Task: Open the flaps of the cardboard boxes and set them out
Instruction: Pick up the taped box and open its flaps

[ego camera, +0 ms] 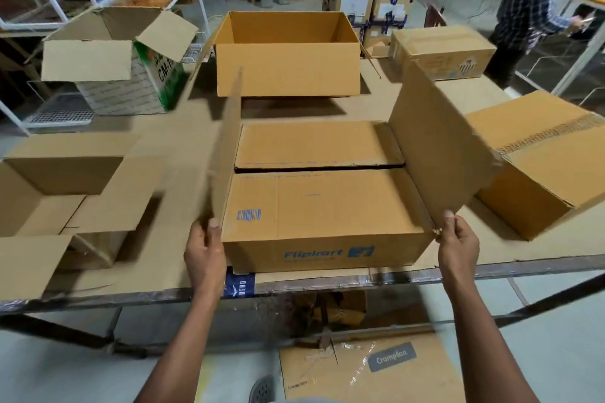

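A brown Flipkart box (324,226) sits at the table's near edge in front of me. My left hand (204,250) grips the near corner of its left flap (227,147), which stands almost upright and looks blurred. My right hand (456,239) pinches the near corner of its right flap (435,147), which leans outward to the right. The box's two long inner flaps lie flat, with a dark gap between them. Behind it stands a large box (288,56) with its top open.
An opened box (65,180) lies at the left and a green-and-white box (131,59) with raised flaps at the back left. Closed boxes (550,167) (442,52) sit at the right. A Crompton box (370,370) lies under the table. A person in a plaid shirt (537,0) stands far right.
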Tool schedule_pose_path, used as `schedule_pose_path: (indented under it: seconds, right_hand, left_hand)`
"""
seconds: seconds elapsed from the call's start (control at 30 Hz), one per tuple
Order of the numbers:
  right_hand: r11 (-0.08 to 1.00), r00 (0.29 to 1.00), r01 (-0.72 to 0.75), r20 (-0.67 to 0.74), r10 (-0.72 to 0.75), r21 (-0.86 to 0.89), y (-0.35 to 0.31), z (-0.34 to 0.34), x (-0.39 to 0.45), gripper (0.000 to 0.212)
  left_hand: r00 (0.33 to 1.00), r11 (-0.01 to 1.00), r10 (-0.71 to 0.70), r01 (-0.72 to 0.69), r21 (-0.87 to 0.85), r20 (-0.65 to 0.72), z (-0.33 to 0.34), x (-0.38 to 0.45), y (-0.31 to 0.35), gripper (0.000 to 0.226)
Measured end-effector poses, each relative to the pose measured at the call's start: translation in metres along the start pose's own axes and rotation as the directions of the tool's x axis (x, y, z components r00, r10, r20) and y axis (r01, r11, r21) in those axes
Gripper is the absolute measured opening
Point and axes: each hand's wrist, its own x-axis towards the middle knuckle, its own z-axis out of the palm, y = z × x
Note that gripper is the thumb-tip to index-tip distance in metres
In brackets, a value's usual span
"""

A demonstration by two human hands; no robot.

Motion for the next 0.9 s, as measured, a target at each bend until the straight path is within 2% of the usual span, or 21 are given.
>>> schedule_pose_path:
  seconds: [0.07, 0.2, 0.23, 0.3, 0.4, 0.47, 0.53, 0.6, 0.67, 0.7, 0.8, 0.9]
  right_hand:
    - [0.991, 0.993, -0.091, -0.069, 0.098, 0.095, 0.003, -0.001, -0.002, 0.048]
    - [0.946, 0.931, -0.280, -0.195, 0.310, 0.166, 0.016, -0.008, -0.006, 0.040]
    - [0.931, 0.919, -0.310, -0.188, 0.345, 0.194, 0.018, -0.011, -0.009, 0.036]
    - [0.898, 0.905, -0.367, -0.130, 0.405, 0.243, 0.021, -0.015, -0.013, 0.027]
    - [0.887, 0.886, -0.428, -0.112, 0.450, 0.174, 0.027, -0.020, -0.013, 0.027]
    - [0.914, 0.890, -0.397, -0.209, 0.405, 0.078, 0.026, -0.021, -0.013, 0.033]
    - [0.948, 0.913, -0.316, -0.284, 0.292, -0.042, 0.017, -0.022, -0.013, 0.031]
    - [0.969, 0.946, -0.212, -0.276, 0.170, -0.131, 0.010, -0.021, -0.013, 0.019]
    - [0.976, 0.964, -0.129, -0.254, 0.082, -0.174, 0.003, -0.020, -0.014, 0.014]
    - [0.979, 0.968, -0.100, -0.247, 0.054, -0.179, 0.000, -0.018, -0.015, 0.014]
    - [0.987, 0.973, -0.053, -0.229, 0.017, -0.151, -0.009, -0.012, -0.022, 0.015]
    - [0.996, 0.979, -0.019, -0.203, 0.001, -0.088, -0.020, -0.005, -0.033, 0.020]
  left_hand:
    - [0.995, 0.999, -0.039, 0.037, -0.031, -0.090, -0.002, 0.000, -0.006, 0.046]
    - [0.946, 0.971, -0.202, 0.161, -0.175, -0.252, -0.007, 0.001, -0.006, 0.032]
    - [0.929, 0.947, -0.263, 0.198, -0.252, -0.261, -0.009, 0.001, -0.005, 0.029]
    - [0.898, 0.879, -0.380, 0.275, -0.389, -0.223, -0.013, 0.001, -0.008, 0.039]
    - [0.869, 0.840, -0.452, 0.338, -0.425, -0.201, -0.017, 0.002, -0.020, 0.055]
    - [0.855, 0.860, -0.453, 0.343, -0.379, -0.254, -0.018, 0.001, -0.027, 0.062]
    - [0.852, 0.912, -0.394, 0.317, -0.259, -0.344, -0.019, 0.000, -0.027, 0.072]
    - [0.868, 0.969, -0.230, 0.245, -0.023, -0.440, -0.022, -0.002, -0.022, 0.074]
    - [0.878, 0.980, -0.033, 0.122, 0.156, -0.478, -0.024, -0.005, -0.013, 0.063]
    - [0.882, 0.982, 0.039, 0.053, 0.182, -0.469, -0.024, -0.006, -0.006, 0.054]
    - [0.931, 0.976, 0.192, -0.147, 0.160, -0.311, -0.014, -0.005, 0.015, 0.029]
    - [0.961, 0.938, 0.273, -0.277, 0.211, 0.045, 0.006, 0.015, 0.040, 0.018]
